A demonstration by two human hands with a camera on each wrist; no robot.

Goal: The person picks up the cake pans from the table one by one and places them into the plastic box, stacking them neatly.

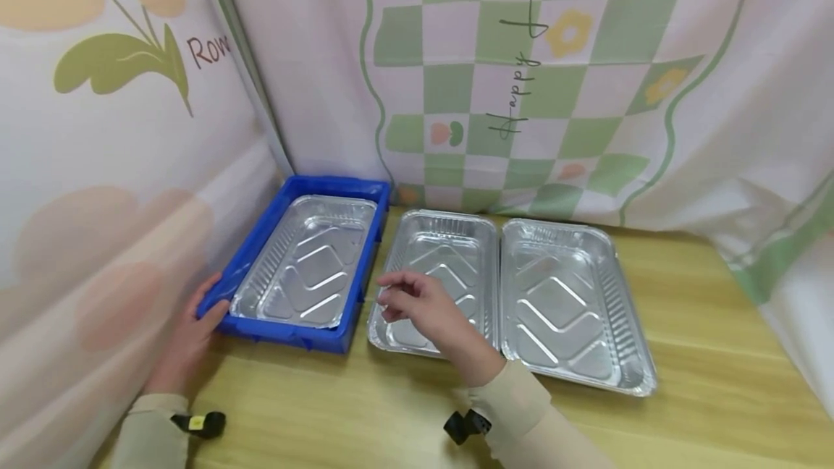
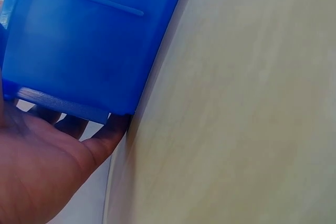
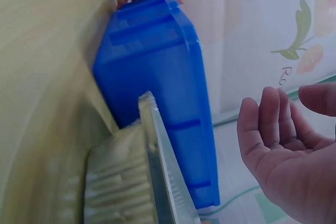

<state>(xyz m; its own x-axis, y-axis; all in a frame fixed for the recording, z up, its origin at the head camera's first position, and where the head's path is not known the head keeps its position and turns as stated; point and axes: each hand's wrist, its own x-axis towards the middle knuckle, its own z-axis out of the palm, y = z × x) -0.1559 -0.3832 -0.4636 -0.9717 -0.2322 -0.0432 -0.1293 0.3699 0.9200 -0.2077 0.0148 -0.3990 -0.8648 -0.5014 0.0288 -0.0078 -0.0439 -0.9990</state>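
against the left hand point(image 1: 189, 331), the blue crate point(image 1: 302, 336)

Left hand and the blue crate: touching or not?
Touching. The head view shows it: the left hand grips the blue crate at its near-left corner, thumb lapped over the rim, no gap between.

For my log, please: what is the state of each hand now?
Left hand: grips the blue crate by one corner.
Right hand: open, relaxed, holding nothing.
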